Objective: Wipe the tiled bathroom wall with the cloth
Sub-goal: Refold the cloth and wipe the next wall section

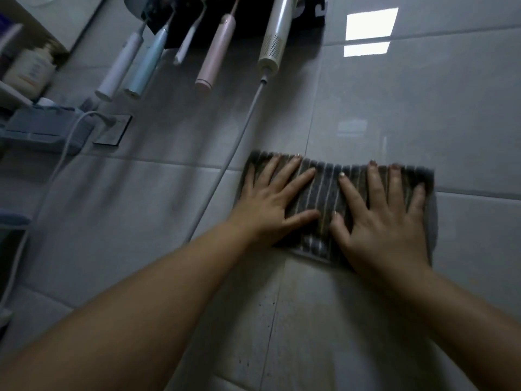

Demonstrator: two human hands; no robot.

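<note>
A dark grey striped cloth (328, 193) lies flat against the glossy grey tiled wall (423, 108). My left hand (275, 200) presses on the cloth's left half with fingers spread and straight. On the right half my right hand (386, 218) presses the same way, fingers splayed. The cloth's right edge shows past my right hand. Small dark specks dot the tile (259, 320) below the cloth.
A black holder (242, 18) above carries several electric toothbrushes (212, 52) and a white hair dryer (277, 32), whose cord (234, 148) hangs down just left of my left hand. A wall socket (112, 134), a bottle (28, 69) and shelves stand at far left.
</note>
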